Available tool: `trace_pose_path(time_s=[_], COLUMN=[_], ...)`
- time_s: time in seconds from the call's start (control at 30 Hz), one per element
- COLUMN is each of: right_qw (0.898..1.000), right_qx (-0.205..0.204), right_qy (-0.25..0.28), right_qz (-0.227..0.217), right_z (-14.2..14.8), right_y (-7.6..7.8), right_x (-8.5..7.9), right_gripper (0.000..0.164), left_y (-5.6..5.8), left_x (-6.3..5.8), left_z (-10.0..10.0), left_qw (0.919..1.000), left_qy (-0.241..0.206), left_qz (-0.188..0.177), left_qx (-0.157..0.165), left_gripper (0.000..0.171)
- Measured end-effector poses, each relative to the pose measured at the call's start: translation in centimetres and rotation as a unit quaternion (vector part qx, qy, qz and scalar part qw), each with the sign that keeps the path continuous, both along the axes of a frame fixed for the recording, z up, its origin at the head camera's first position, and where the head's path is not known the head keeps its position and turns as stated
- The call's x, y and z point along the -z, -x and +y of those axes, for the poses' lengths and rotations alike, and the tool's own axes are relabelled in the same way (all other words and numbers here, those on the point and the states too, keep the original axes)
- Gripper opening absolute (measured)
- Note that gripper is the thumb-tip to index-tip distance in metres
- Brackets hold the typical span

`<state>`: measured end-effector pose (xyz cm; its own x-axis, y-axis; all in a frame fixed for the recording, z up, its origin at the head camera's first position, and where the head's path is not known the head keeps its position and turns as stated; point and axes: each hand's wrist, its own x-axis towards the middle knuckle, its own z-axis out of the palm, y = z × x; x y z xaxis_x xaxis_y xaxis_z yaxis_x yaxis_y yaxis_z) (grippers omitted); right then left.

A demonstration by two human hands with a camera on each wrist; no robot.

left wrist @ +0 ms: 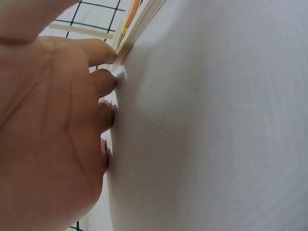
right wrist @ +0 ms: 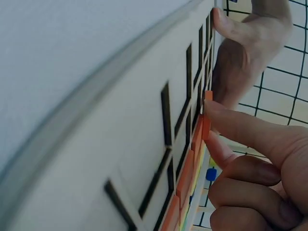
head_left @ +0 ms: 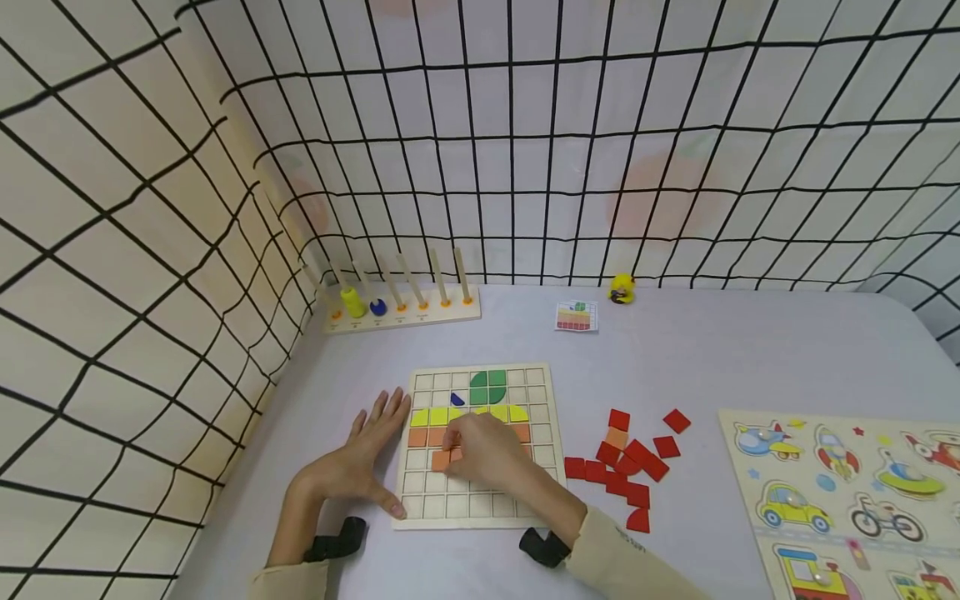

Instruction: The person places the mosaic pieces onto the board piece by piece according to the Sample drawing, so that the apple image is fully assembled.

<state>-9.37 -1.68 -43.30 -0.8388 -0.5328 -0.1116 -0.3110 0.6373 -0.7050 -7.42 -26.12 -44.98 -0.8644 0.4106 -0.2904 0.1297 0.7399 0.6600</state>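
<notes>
A pale gridded board (head_left: 450, 506) lies on the table, with a yellow row (head_left: 437, 416), an orange row beneath it, green pieces (head_left: 488, 387) and a small dark blue piece (head_left: 457, 400) above. My right hand (head_left: 487, 450) pinches an orange square tile (right wrist: 207, 126) between thumb and finger, low over the grid; its other fingers are curled. My left hand (head_left: 360, 458) spreads along the board's left edge, thumb touching the lower left corner and fingertips at the upper left side. In the left wrist view the palm faces the camera, with nothing in it.
Red tiles (head_left: 596, 472) and an orange tile (head_left: 617, 439) lie scattered right of the board. Beyond them is a vehicle puzzle (head_left: 795, 475). At the back stand a peg rack (head_left: 442, 317), a pattern card (head_left: 577, 317) and a yellow duck (head_left: 621, 289). Black wire mesh (head_left: 512, 167) borders the table.
</notes>
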Motion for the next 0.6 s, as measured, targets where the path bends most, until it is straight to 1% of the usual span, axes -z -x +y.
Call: trace_pose_path(time_s=[0.13, 0.4, 0.6], right_qw=[1.000, 1.000, 1.000], right_qx=[0.005, 0.015, 0.009], right_qy=[-0.009, 0.006, 0.010], right_qz=[0.005, 0.005, 0.002], right_z=[-0.34, -0.45, 0.03], right_y=[0.12, 0.37, 0.32], right_x=[0.19, 0.33, 0.11], right_gripper=[0.018, 0.016, 0.015], left_y=[0.02, 0.07, 0.09], left_x=[-0.06, -0.11, 0.01], left_z=[-0.07, -0.04, 0.03], left_qw=[1.0000, 1.0000, 1.0000], left_qy=[0.000, -0.004, -0.002], left_qz=[0.002, 0.001, 0.001], left_qx=[0.004, 0.004, 0.001], left_gripper=[0.155, 0.155, 0.156])
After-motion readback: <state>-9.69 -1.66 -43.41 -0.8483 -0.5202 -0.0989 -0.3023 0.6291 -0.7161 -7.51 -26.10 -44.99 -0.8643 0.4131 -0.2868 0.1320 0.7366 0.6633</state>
